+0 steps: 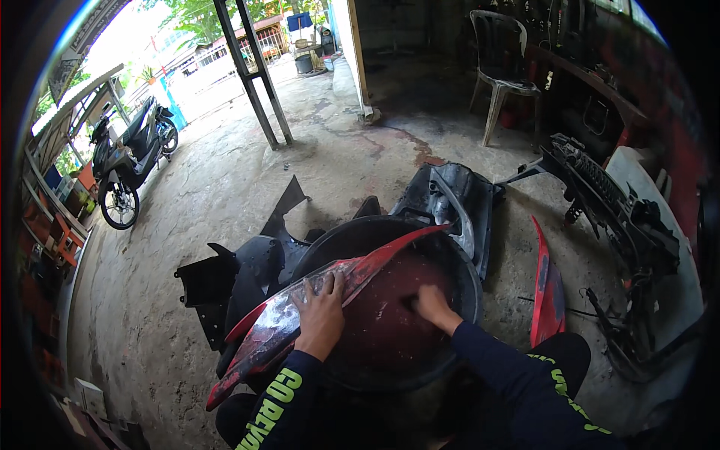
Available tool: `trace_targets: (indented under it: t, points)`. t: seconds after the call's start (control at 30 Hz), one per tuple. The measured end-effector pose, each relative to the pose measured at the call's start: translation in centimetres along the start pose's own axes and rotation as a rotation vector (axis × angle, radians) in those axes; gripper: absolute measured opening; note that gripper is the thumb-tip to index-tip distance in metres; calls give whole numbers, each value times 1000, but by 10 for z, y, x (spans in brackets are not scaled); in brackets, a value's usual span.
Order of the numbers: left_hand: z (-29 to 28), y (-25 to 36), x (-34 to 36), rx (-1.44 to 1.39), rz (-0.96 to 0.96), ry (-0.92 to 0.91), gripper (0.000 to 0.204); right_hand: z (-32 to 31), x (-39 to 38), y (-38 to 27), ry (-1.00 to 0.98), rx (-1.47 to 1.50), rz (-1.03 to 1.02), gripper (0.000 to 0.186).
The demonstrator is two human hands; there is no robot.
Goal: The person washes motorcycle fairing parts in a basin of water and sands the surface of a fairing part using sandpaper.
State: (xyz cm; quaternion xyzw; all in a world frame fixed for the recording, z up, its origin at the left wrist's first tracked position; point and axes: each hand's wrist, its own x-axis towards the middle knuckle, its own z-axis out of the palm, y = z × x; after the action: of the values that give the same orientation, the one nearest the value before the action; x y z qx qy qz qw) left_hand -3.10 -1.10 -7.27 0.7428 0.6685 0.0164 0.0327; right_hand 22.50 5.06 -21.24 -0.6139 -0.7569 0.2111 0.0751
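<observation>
A long, pointed red motorcycle body panel (281, 330) lies slantwise across a round black basin (469, 300), its surface scuffed with grey and white patches. My left hand (321, 319) grips the panel near its middle, fingers laid over the face; its thumb is hard to make out. Inside the basin is reddish, murky water (382, 322). Over the water my right hand (435, 309) is closed, with a small dark thing at its fingertips that I cannot make out.
Black plastic fairings (259, 262) lie left of the basin, a grey-black panel (450, 202) behind it. Another red panel (547, 292) lies on the right, near a stripped motorcycle frame (600, 187). Farther off are a plastic chair (501, 75), a metal post (259, 75) and a parked scooter (135, 154).
</observation>
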Motion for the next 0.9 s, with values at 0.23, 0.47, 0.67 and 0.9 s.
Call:
trace_targets:
  t: [0.23,0.47,0.67,0.9]
  points:
    - [15,1,-3,-17,88,66,65,-56,10,-53,791,329,-442,33]
    - [17,6,-1,-42,84,51,74,-56,44,-12,662,-47,-404,40]
    - [11,4,0,-57,66,5,68,-39,34,-41,652,-147,-634,38]
    - [12,2,-4,-29,75,23,64,-38,26,-52,621,-203,-570,35]
